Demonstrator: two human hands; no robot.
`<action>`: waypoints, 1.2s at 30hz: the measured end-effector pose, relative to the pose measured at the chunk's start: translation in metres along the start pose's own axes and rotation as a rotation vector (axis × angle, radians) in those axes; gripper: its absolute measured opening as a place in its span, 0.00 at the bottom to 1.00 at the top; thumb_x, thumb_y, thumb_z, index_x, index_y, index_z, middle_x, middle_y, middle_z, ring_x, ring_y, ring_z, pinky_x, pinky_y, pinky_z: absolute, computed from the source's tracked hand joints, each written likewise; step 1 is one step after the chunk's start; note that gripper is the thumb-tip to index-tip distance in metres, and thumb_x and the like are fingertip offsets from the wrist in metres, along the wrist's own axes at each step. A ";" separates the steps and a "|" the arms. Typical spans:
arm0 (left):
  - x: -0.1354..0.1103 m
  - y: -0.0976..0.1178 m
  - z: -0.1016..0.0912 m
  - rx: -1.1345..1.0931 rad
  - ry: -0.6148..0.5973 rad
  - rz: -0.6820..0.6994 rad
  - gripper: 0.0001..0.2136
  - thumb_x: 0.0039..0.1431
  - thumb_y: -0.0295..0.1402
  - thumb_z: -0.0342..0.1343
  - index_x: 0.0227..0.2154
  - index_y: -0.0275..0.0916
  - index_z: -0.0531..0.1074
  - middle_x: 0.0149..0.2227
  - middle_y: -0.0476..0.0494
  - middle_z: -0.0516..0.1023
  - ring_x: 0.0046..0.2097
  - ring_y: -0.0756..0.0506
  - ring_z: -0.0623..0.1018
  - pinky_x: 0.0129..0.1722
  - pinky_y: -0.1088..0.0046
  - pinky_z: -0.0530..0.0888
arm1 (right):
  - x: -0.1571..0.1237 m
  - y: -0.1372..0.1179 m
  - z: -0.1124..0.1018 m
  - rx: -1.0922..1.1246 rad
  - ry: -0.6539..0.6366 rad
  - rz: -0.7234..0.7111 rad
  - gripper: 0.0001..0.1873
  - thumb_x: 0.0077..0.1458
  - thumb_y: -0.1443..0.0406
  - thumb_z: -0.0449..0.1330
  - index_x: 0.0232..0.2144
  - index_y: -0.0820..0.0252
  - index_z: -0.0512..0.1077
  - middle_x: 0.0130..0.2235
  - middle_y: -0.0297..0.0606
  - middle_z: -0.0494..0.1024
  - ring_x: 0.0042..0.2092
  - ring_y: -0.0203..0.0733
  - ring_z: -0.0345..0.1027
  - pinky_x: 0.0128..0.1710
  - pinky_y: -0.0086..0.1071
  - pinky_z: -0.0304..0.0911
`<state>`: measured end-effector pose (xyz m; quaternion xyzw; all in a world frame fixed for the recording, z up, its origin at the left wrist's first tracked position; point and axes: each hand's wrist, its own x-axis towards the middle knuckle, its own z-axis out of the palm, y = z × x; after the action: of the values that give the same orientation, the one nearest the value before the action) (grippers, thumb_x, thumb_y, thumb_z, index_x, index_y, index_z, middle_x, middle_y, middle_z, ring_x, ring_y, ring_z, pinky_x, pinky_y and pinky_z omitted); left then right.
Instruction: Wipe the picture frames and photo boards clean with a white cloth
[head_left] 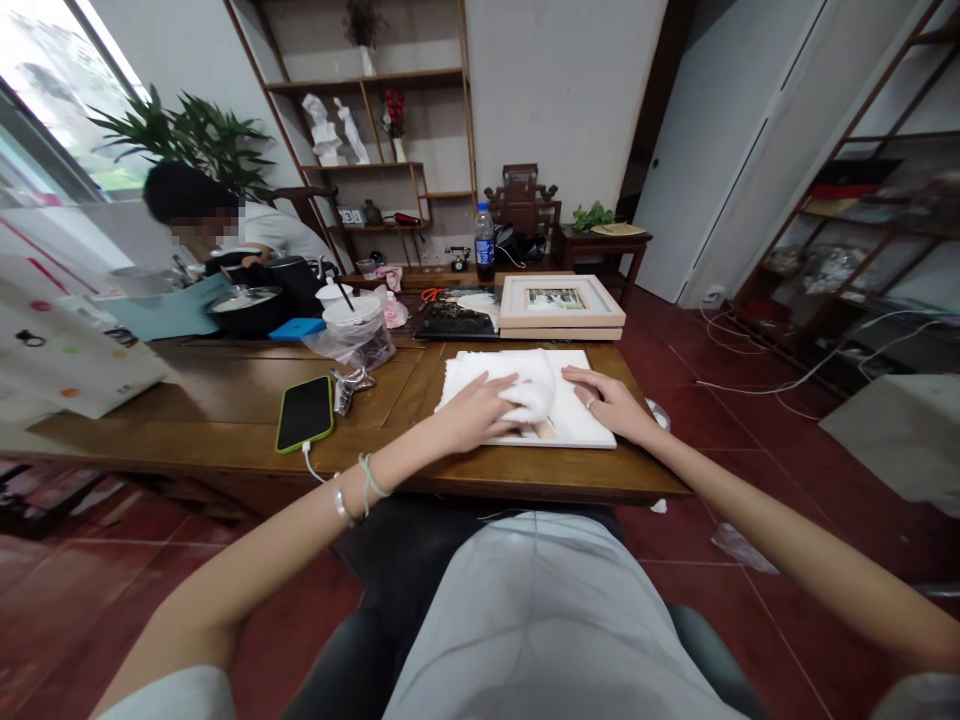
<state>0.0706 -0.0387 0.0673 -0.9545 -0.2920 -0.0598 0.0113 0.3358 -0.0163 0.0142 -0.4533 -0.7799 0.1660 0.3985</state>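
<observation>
A flat white board [577, 425] lies near the front edge of the wooden table. Over its left part is a soft white sheet [532, 392], crumpled at the middle; whether it is tissue or cotton I cannot tell. My left hand [476, 412] rests on this sheet with fingers stretched out and apart, part of the white material showing between them. On the right part of the board lies my right hand [611, 405], fingers extended and flat, a ring on one finger. A small dark and tan patch shows on the board below the sheet.
Behind the board sit stacked light-wood picture frames [562, 310] beside a black tray [454, 315]. A phone [304, 413] on a cable lies left, near a bagged cup [356, 325]. A cola bottle [484, 243] stands behind. Another person [277, 225] sits at the far left.
</observation>
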 end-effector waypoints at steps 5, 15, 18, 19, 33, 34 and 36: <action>0.029 -0.045 0.013 0.063 0.061 -0.131 0.21 0.64 0.46 0.42 0.52 0.42 0.68 0.63 0.38 0.56 0.64 0.40 0.54 0.60 0.54 0.53 | 0.000 0.000 0.000 -0.008 0.005 0.008 0.17 0.55 0.68 0.52 0.45 0.59 0.73 0.53 0.43 0.72 0.55 0.44 0.65 0.58 0.43 0.57; 0.033 -0.034 0.013 0.143 0.036 -0.102 0.18 0.65 0.42 0.41 0.52 0.47 0.67 0.63 0.43 0.55 0.64 0.39 0.53 0.58 0.51 0.53 | 0.001 0.000 0.000 -0.023 0.000 0.000 0.17 0.55 0.68 0.52 0.45 0.60 0.73 0.53 0.44 0.72 0.55 0.45 0.65 0.58 0.43 0.57; 0.019 -0.005 0.008 0.160 0.014 -0.023 0.16 0.65 0.41 0.43 0.52 0.50 0.67 0.64 0.45 0.53 0.64 0.39 0.53 0.58 0.51 0.54 | 0.000 0.000 0.000 -0.013 0.004 -0.005 0.17 0.55 0.68 0.53 0.46 0.58 0.73 0.53 0.42 0.72 0.55 0.45 0.65 0.58 0.43 0.57; 0.013 0.007 0.007 0.166 0.013 0.001 0.15 0.65 0.40 0.43 0.52 0.51 0.68 0.64 0.45 0.53 0.64 0.39 0.53 0.58 0.51 0.55 | 0.000 -0.001 0.000 -0.013 0.002 -0.004 0.17 0.55 0.68 0.53 0.46 0.58 0.73 0.53 0.42 0.72 0.55 0.45 0.65 0.58 0.43 0.57; -0.007 0.041 0.000 0.127 0.018 0.079 0.15 0.64 0.41 0.45 0.50 0.48 0.69 0.63 0.46 0.55 0.64 0.41 0.54 0.59 0.55 0.56 | 0.000 -0.002 -0.001 -0.024 -0.013 -0.013 0.18 0.55 0.67 0.52 0.47 0.59 0.73 0.53 0.42 0.72 0.56 0.45 0.64 0.58 0.41 0.56; 0.000 0.032 0.001 0.122 0.012 0.058 0.15 0.64 0.40 0.45 0.50 0.49 0.69 0.63 0.46 0.55 0.64 0.41 0.54 0.59 0.55 0.56 | 0.001 -0.002 -0.001 -0.023 -0.012 -0.011 0.17 0.55 0.67 0.52 0.46 0.58 0.73 0.53 0.41 0.72 0.56 0.45 0.64 0.58 0.42 0.56; 0.017 0.014 0.003 0.116 0.005 0.012 0.15 0.65 0.41 0.43 0.51 0.50 0.69 0.63 0.45 0.57 0.64 0.41 0.54 0.59 0.53 0.55 | 0.000 -0.002 -0.001 -0.020 -0.010 -0.004 0.17 0.55 0.67 0.53 0.46 0.58 0.73 0.53 0.41 0.72 0.55 0.45 0.64 0.58 0.42 0.56</action>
<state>0.0926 -0.0406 0.0666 -0.9539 -0.2891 -0.0449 0.0676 0.3353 -0.0171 0.0165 -0.4547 -0.7845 0.1598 0.3903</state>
